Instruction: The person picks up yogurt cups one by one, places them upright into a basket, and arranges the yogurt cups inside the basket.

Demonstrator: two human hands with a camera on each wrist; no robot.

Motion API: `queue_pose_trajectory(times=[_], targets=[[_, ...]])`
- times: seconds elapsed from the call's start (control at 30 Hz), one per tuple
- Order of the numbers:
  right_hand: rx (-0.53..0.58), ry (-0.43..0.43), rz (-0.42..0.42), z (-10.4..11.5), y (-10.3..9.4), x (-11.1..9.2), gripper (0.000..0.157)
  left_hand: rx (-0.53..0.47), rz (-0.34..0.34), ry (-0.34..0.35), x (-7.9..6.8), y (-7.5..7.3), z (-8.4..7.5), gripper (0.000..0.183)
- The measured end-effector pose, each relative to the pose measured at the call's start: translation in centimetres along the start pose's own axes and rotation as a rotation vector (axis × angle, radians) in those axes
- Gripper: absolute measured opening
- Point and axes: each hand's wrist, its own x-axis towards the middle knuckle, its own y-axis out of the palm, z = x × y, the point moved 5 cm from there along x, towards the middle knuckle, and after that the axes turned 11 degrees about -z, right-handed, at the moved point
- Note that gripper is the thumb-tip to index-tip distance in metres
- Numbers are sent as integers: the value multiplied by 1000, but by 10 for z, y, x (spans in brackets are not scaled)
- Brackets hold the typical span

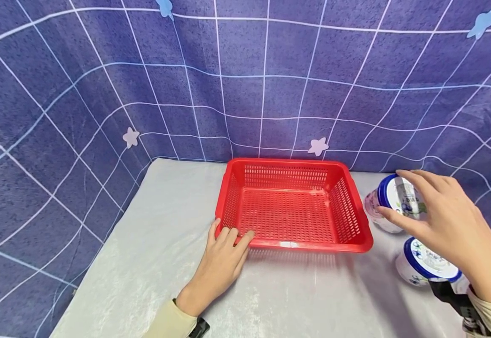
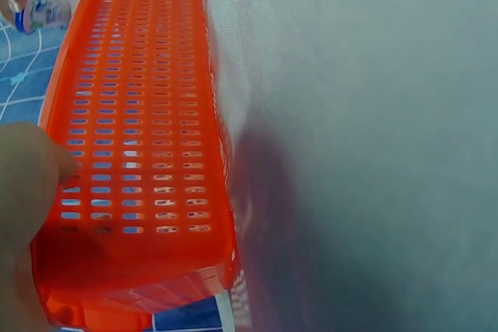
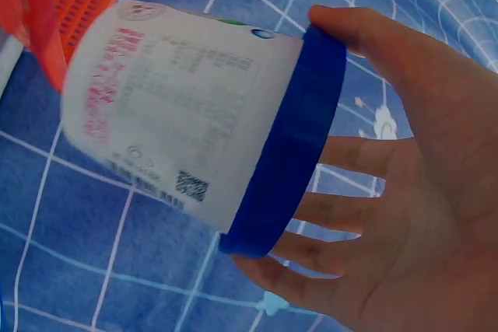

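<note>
A red plastic basket (image 1: pixel 285 245) with slotted walls stands on the table with nothing inside. My left hand (image 1: pixel 222 258) grips its near rim by the left corner; in the left wrist view the thumb (image 2: pixel 47 165) lies over that rim. Right of the basket, my right hand (image 1: pixel 452 216) spans the lid of a white tub (image 1: pixel 374 206) with a blue rim. From the right wrist view, the thumb and fingertips pinch the edge of the blue lid (image 3: pixel 292 145), and the tub's printed side (image 3: pixel 179 106) shows.
A second white tub (image 1: pixel 433 258) with a blue-edged lid stands nearer, below the right hand and forearm. Behind the pale table (image 1: pixel 173 220) hangs a blue cloth (image 1: pixel 245 94) with a white grid and stars, which also drops along the left side.
</note>
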Motion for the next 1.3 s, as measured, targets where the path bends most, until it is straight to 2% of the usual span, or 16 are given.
queue_pose_trajectory(times=[0.13,0.4,0.67,0.83,0.93,1.03,1.3], targets=[[37,-50,-8,7,8,14,81,-10,3,-12,0,-1,0,35],[73,-150,4,14,36,38,79,-37,4,-39,-1,0,-1,40],[86,-156,65,23,62,32,79,-35,9,-23,-3,2,-7,40],[102,-165,101,34,84,40,75,-11,17,-48,-4,-5,1,42],[93,-164,132,35,99,44,75,-11,-10,-42,-4,-9,5,43],[96,-169,146,34,109,46,75,-14,-32,-28,-4,-10,5,42],[70,-155,213,23,126,48,70,-35,-35,-25,-1,-4,-1,41]])
